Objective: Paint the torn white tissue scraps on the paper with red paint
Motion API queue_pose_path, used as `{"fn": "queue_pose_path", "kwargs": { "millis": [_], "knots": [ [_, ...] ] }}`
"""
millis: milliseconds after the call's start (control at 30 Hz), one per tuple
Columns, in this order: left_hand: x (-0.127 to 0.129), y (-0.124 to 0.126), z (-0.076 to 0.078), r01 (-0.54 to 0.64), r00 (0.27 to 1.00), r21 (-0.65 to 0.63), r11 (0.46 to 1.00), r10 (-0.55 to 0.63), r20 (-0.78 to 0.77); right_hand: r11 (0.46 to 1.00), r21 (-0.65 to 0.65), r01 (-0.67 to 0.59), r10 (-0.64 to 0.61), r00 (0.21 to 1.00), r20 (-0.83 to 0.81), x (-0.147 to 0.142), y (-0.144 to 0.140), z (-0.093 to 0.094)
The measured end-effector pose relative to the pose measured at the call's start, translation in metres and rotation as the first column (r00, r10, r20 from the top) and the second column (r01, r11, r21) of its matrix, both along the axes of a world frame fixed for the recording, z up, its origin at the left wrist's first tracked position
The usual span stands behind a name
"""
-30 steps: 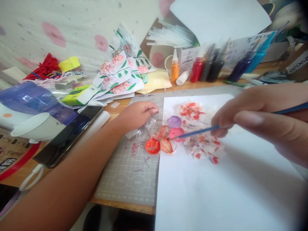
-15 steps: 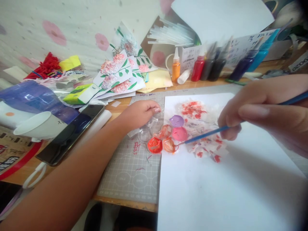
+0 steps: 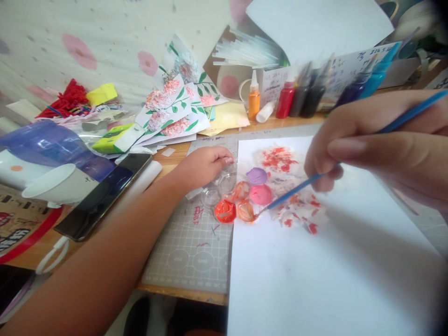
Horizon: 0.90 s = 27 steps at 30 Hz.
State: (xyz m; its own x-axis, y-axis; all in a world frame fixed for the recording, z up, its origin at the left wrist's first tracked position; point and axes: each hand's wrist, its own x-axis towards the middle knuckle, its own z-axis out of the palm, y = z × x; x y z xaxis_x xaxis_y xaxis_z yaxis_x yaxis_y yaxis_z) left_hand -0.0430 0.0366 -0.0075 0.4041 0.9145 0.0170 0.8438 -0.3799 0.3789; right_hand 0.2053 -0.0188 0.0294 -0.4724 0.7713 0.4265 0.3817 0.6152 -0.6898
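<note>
My right hand [image 3: 336, 144] pinches a blue paintbrush [image 3: 294, 190], whose tip touches the orange paint [image 3: 246, 211] in one well of a clear palette [image 3: 212, 195]. Other wells hold red-orange [image 3: 225, 211], pink [image 3: 261, 194] and purple paint [image 3: 256, 176]. My left hand [image 3: 213, 161] rests with curled fingers at the palette's far edge, seeming to hold it. Part of the palette overlaps a white sheet of paper [image 3: 297, 280]. On that sheet are blossom-like dabs in red [image 3: 280, 159] and in mixed red and lilac [image 3: 304, 214], partly behind the brush and hand.
A grey cutting mat [image 3: 189, 252] lies under the paper. Paint bottles, one orange [image 3: 254, 100] and one red [image 3: 285, 100], stand along the back. Left are a phone [image 3: 105, 196], a white cup [image 3: 59, 186] and painted flower cards [image 3: 175, 112].
My right hand has shifted slightly left and the brush now slants more steeply, its tip still at the orange well. The left hand stays in place.
</note>
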Motion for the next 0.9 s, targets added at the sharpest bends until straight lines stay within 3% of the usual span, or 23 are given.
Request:
{"fn": "queue_pose_path", "kwargs": {
  "millis": [133, 300, 500, 633, 733, 900],
  "knots": [
    [0.0, 0.0, 0.0, -0.001, 1.0, -0.006, 1.0, 0.001, 0.013, 0.997, 0.075, -0.021, 0.024, 0.999, -0.041, -0.004, 0.002, 0.001],
    [0.0, 0.0, -0.001, -0.003, 1.0, -0.016, 1.0, 0.003, 0.016, 0.998, 0.038, -0.041, 0.041, 0.999, -0.014, -0.011, 0.006, 0.004],
    [0.001, 0.001, 0.001, -0.018, 1.0, -0.029, 0.999, 0.018, -0.003, 0.995, -0.025, 0.093, -0.093, 0.995, -0.02, -0.015, 0.012, 0.001],
    [0.002, 0.0, 0.001, -0.017, 1.0, -0.033, 0.999, 0.017, -0.004, 0.987, 0.028, 0.161, -0.163, 0.984, 0.066, -0.013, 0.016, -0.002],
    [0.002, -0.001, 0.001, -0.012, 1.0, -0.025, 1.0, 0.012, -0.004, 0.99, 0.047, 0.137, -0.141, 0.985, 0.101, -0.013, 0.017, -0.002],
    [0.001, -0.001, 0.0, -0.001, 1.0, -0.033, 0.999, 0.001, 0.002, 0.997, -0.056, 0.054, -0.058, 0.996, -0.064, -0.019, 0.015, -0.005]
  ]
}}
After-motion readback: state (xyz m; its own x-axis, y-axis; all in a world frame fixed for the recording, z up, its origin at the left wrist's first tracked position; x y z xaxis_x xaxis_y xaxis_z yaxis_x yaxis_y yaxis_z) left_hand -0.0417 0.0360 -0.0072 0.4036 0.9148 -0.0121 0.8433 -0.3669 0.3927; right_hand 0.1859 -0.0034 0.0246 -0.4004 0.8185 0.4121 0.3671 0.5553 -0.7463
